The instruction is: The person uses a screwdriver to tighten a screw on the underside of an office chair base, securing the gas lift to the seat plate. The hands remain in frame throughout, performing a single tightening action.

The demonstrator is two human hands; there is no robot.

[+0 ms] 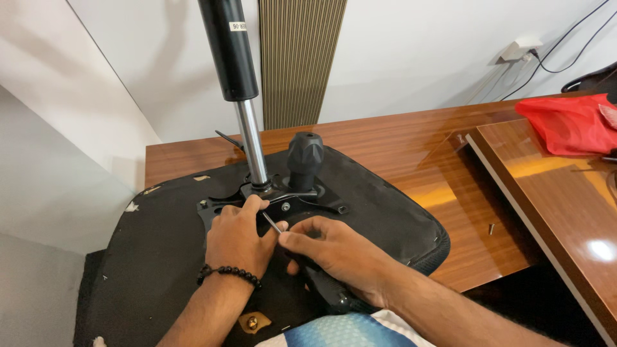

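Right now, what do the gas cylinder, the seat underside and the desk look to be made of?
Gas cylinder: metal by the look, matt black sleeve over a bright chromed rod that mirrors light. Seat underside: black fabric, dull, torn at the edges with pale padding showing. Desk: wood or wood-grain veneer, glossy varnish with sharp reflections; which one cannot be told.

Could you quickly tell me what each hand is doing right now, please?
Left hand: closed, pressing on the mechanism plate, touching the hex key.
Right hand: pinching the hex key.
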